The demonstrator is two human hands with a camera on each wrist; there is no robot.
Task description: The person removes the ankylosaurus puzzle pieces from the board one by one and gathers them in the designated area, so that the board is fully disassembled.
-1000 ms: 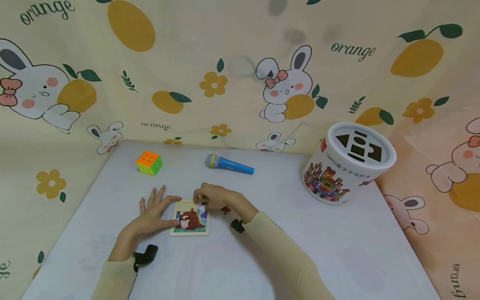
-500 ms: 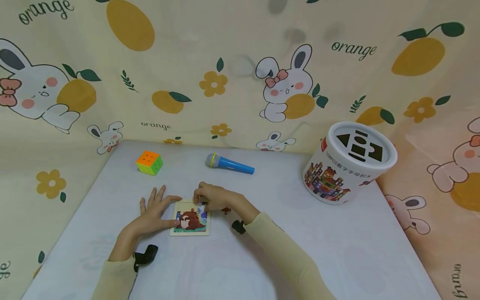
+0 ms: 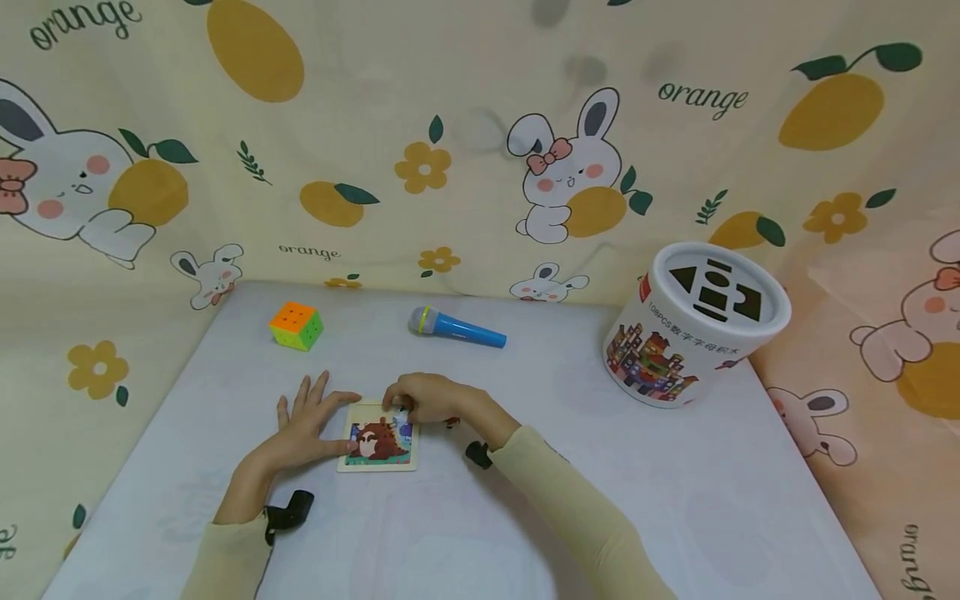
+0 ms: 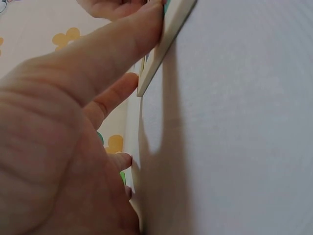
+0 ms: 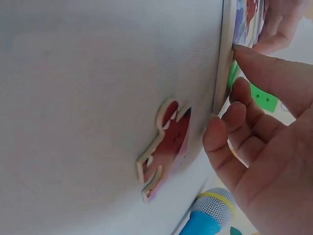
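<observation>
A small square jigsaw puzzle board [image 3: 377, 467] with a brown cartoon animal picture lies on the table. My left hand [image 3: 303, 429] has its fingers spread, with the thumb resting on the board's left side and the index fingertip at its upper left corner. At the upper right corner, the curled fingers of my right hand [image 3: 427, 398] pinch a small puzzle piece [image 3: 406, 408], mostly hidden beneath them. In the right wrist view the thumb meets the board's edge [image 5: 224, 58]. A loose red-brown animal-shaped piece [image 5: 171, 142] lies on the table below that hand.
Behind the left hand sits a puzzle cube [image 3: 297, 326], orange on top. A blue toy microphone [image 3: 468, 331] lies beyond the right hand. The large white tub [image 3: 675, 358] with shaped holes in its lid stands at the back right, near the printed cloth backdrop.
The head view has shifted slightly. My right hand sits a touch lower over the board's upper corner; the left hand and the board keep their places.
</observation>
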